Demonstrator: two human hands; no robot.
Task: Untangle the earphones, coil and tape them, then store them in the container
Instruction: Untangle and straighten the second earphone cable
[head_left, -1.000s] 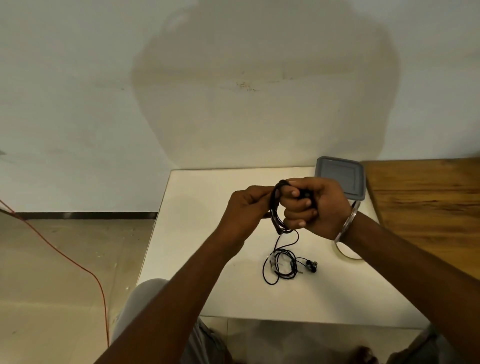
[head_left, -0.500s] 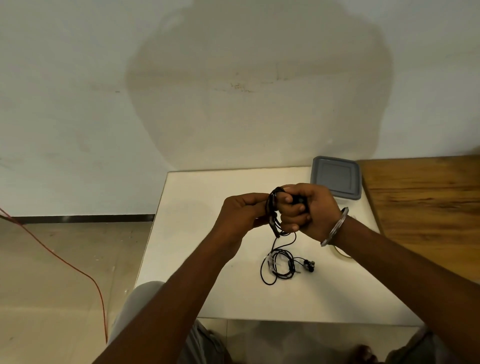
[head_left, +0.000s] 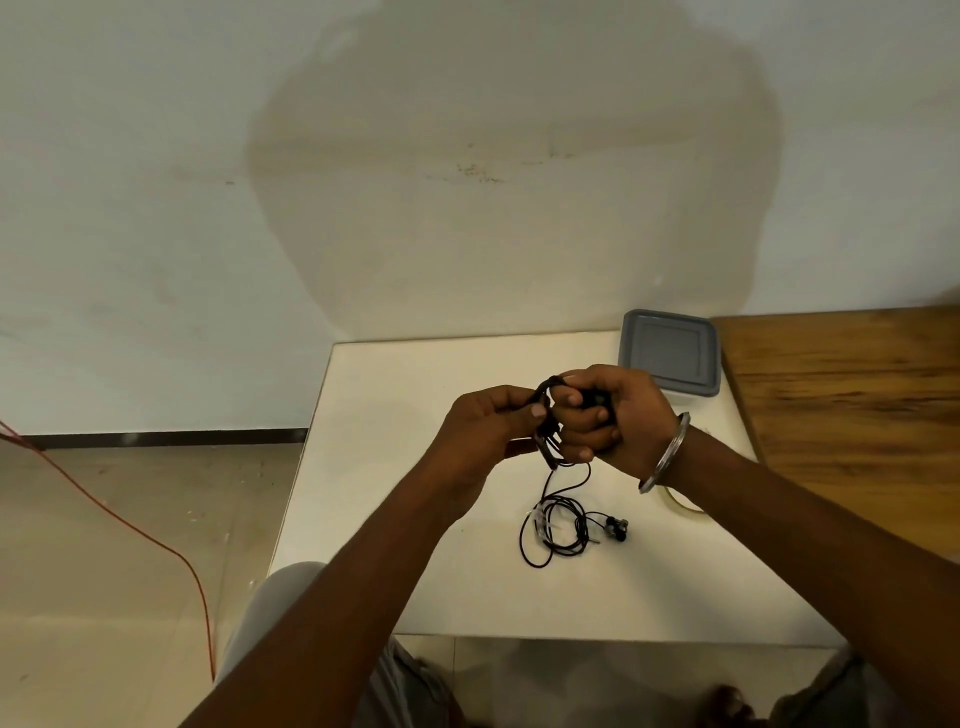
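Black earphones (head_left: 550, 441) are held as a coil above the white table (head_left: 395, 467). My right hand (head_left: 608, 421) grips the coil with curled fingers, and my left hand (head_left: 488, 431) pinches its left side. A loose stretch of wire hangs down to a tangle (head_left: 558, 527) on the table, with the earbuds (head_left: 618, 529) at its right. A grey lidded container (head_left: 670, 351) stands at the table's far right corner. A roll of tape (head_left: 683, 501) lies under my right wrist, mostly hidden.
A wooden table (head_left: 852, 395) adjoins the white one on the right. A plain wall stands behind. An orange cable (head_left: 130, 525) runs across the floor at the left. My knees show below the table's near edge.
Both hands stay together on the coil, shifting only slightly. The hanging wire and the tangle on the table look much the same.
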